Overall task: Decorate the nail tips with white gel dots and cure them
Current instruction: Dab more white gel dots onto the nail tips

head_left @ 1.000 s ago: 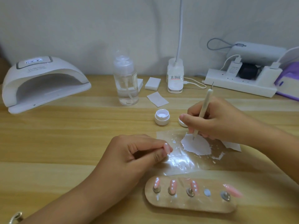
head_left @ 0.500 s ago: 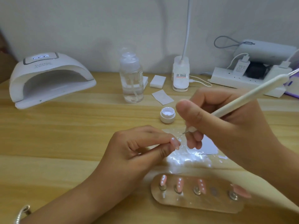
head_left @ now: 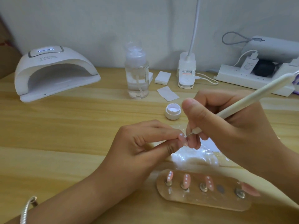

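L hand (head_left: pixel 137 147): thumb + index pinch a pink nail tip (head_left: pixel 232 140), other fingers curled under. Tip is held above the table (head_left: pixel 64 126), between the gel pot (head_left: pixel 173 110) and the holder strip (head_left: pixel 202 202). One white dot shows near the tip's upper end.

R hand (head_left: pixel 229 126) grips the dotting pen (head_left: pixel 252 97) pencil-style, thumb + fingers pinched low on the shaft. Metal point is at the held tip (touching or just beside, too small to tell).

Pot is open w/ white gel inside, just behind the hands. Strip carries four tips on metal pegs: the three on the left have three white dots each, the far-right one is plain pink. A flat grey disc sits btw 3rd and 4th.

Shiny clear film (head_left: pixel 194 156) lies btw hands and strip. UV lamp (head_left: pixel 55 71) is back left, display lit. Pump bottle (head_left: pixel 137 75), wipes (head_left: pixel 162 77), desk lamp base (head_left: pixel 186 70) and power strip (head_left: pixel 252 80) sit along the back edge.
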`<state>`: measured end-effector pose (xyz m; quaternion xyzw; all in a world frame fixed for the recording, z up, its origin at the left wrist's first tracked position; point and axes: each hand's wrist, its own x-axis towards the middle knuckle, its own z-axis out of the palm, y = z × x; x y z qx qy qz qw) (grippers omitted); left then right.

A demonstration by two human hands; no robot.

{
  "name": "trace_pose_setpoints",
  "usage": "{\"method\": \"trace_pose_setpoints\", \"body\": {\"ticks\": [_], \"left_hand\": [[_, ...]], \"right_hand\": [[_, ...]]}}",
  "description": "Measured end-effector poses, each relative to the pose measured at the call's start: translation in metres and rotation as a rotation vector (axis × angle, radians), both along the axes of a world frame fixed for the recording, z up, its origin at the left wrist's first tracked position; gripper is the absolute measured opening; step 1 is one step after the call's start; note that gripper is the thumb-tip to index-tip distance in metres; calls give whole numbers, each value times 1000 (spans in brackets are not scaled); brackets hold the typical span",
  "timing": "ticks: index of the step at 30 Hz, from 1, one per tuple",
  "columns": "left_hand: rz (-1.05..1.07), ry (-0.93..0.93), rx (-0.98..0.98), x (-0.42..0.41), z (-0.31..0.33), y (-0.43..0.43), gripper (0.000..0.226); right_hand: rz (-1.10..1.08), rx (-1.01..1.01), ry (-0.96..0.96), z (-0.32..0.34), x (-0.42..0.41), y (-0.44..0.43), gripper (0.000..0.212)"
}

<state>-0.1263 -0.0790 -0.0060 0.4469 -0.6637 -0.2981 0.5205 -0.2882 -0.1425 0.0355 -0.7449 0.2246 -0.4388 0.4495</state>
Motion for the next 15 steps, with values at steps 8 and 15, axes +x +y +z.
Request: {"method": "trace_pose_setpoints", "body": {"ticks": [8,15], "left_hand": [[6,10,-3,0,-2,0,11],[3,-5,-7,0,-1,-1,11]], "right_hand": [[-1,-21,7,-1,0,0,34],[-2,-18,28,-3,0,-2,36]]}}
